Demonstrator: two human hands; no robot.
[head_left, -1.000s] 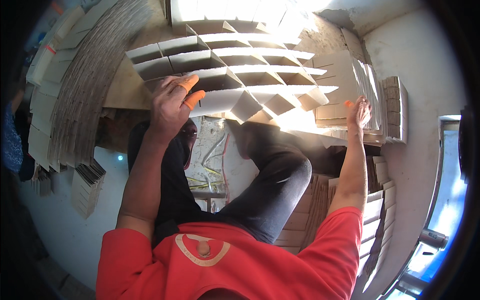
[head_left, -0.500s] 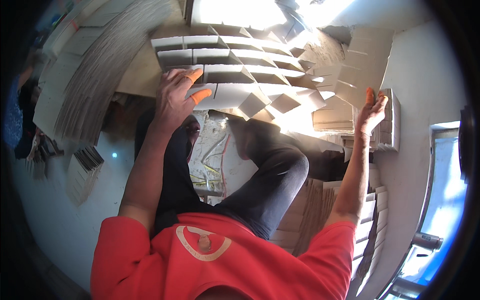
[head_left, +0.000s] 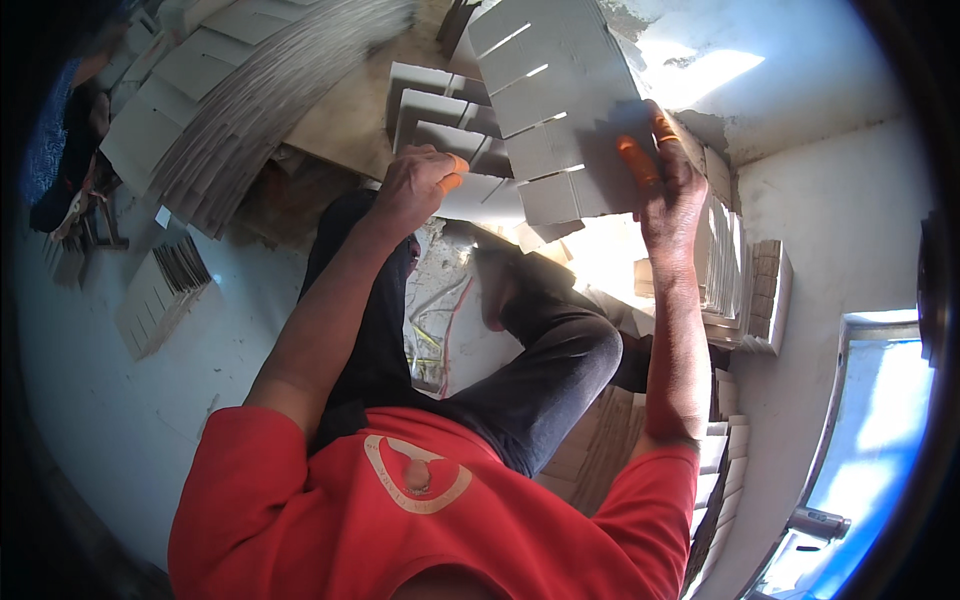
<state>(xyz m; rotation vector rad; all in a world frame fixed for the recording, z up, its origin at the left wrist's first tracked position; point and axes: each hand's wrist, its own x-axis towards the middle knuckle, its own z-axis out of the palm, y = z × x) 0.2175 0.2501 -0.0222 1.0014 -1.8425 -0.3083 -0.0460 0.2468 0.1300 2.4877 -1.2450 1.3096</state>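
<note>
Orange covers sit on some fingertips of both hands. My left hand is closed at the left end of the nearest strip of a grey cardboard divider, whose several upright strips stand in a row. My right hand grips the right edge of a slotted cardboard sheet, thumb on its face. This sheet is tilted over the right part of the divider and hides much of it. Its slotted edge is on the left, close to the upright strips; whether they interlock I cannot tell.
A long stack of slotted cardboard leans at the far left. A small bundle lies on the floor. More stacked cardboard stands on the right by the wall, with further pieces beside my right leg. Another person's blue clothing shows far left.
My right hand has swung left and farther away, bringing the slotted sheet from the right side over the divider. My left hand has moved right, its fingers closer together.
</note>
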